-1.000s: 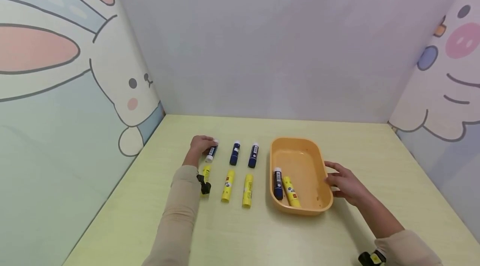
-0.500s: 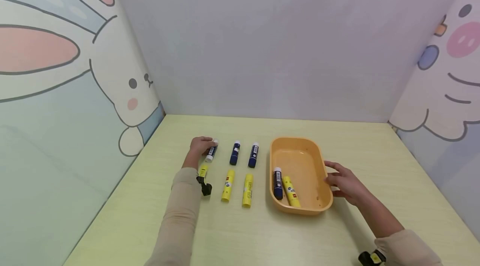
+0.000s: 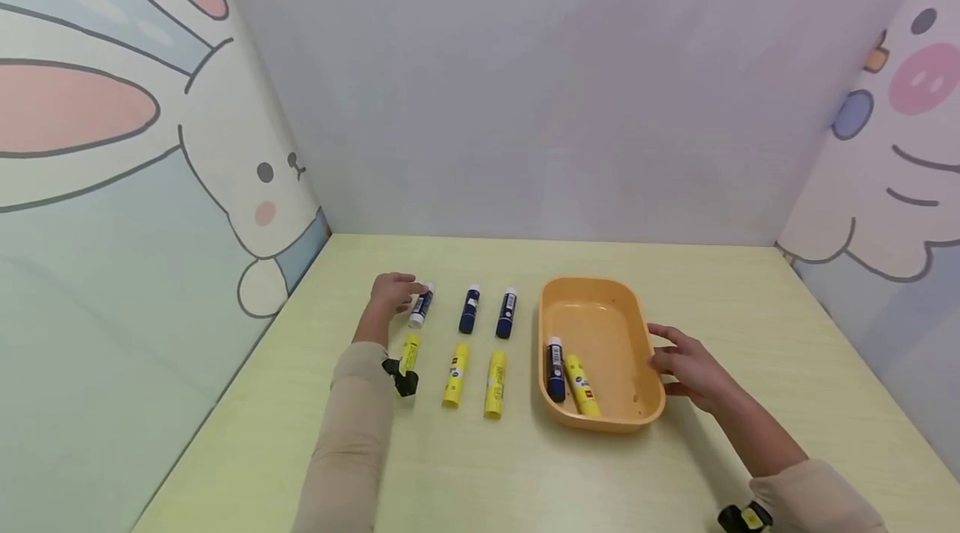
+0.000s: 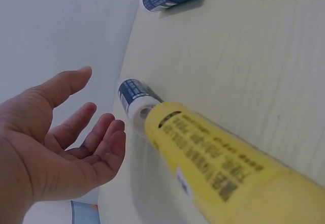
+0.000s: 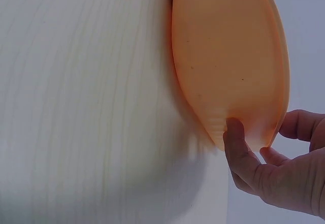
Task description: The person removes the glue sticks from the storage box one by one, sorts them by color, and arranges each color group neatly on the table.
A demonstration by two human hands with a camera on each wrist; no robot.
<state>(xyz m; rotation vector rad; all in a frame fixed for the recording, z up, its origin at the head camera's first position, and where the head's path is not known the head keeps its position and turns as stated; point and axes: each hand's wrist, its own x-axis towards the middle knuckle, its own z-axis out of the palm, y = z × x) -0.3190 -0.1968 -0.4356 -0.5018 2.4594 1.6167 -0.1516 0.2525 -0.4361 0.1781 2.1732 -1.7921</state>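
Observation:
My left hand (image 3: 393, 293) is beside a navy glue stick (image 3: 422, 306) at the left end of the back row. In the left wrist view the fingers (image 4: 101, 132) are loosely bent, apart from that stick and holding nothing. A yellow glue stick (image 4: 218, 168) looms large there; in the head view the wrist camera partly covers this yellow stick (image 3: 409, 349). My right hand (image 3: 693, 366) grips the right side of an orange plastic tray (image 3: 652, 349), with a fingertip (image 5: 234, 127) against its outer wall. A navy glue stick (image 3: 555, 370) and a yellow glue stick (image 3: 582, 385) lie inside it.
Two more navy glue sticks (image 3: 469, 309) continue the back row toward the tray, with two yellow glue sticks (image 3: 455, 375) in front of them. Cartoon-painted walls border the pale table (image 3: 465, 475) left and right; a plain wall (image 3: 555, 99) closes the back.
My left hand has let go of the leftmost navy glue stick and shifted slightly left, its fingers loosening. The right hand and the tray have stayed in place.

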